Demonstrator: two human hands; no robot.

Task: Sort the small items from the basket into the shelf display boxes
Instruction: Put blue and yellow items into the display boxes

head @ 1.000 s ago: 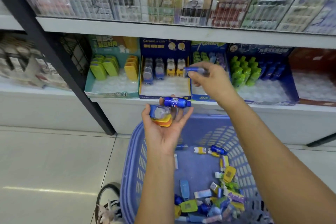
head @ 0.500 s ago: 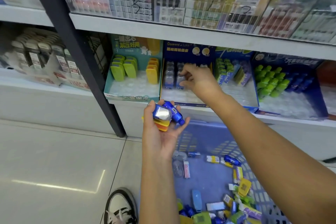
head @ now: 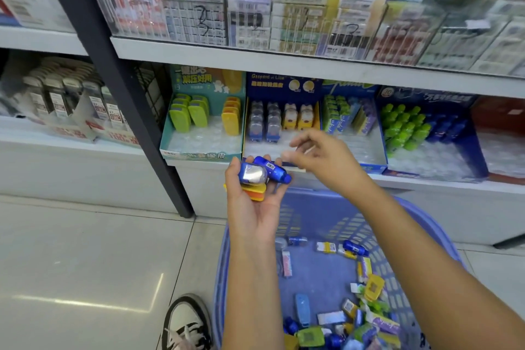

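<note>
— How far along are they?

— Early, I'd judge. The shelf (head: 284, 65) at 12 o'clock carries the display boxes (head: 199, 155): rows stand at the back and the trays are bare in front. The basket (head: 221, 264) at 5 o'clock holds a heap of small items (head: 369, 321) not yet sorted.

— And the hands?

— The left hand (head: 255, 207) is palm up at centre, fingers curled round 3 pieces. The right hand (head: 326, 159), at its 2 o'clock, is loose-fingered and blurred, empty as far as I can see.

— What are the 3?

— A blue bottle-shaped piece (head: 272, 169) with a barcode label, a blue and silver piece (head: 252, 173) touching it, and a yellow-orange piece (head: 254, 193) beneath. All glossy.
</note>
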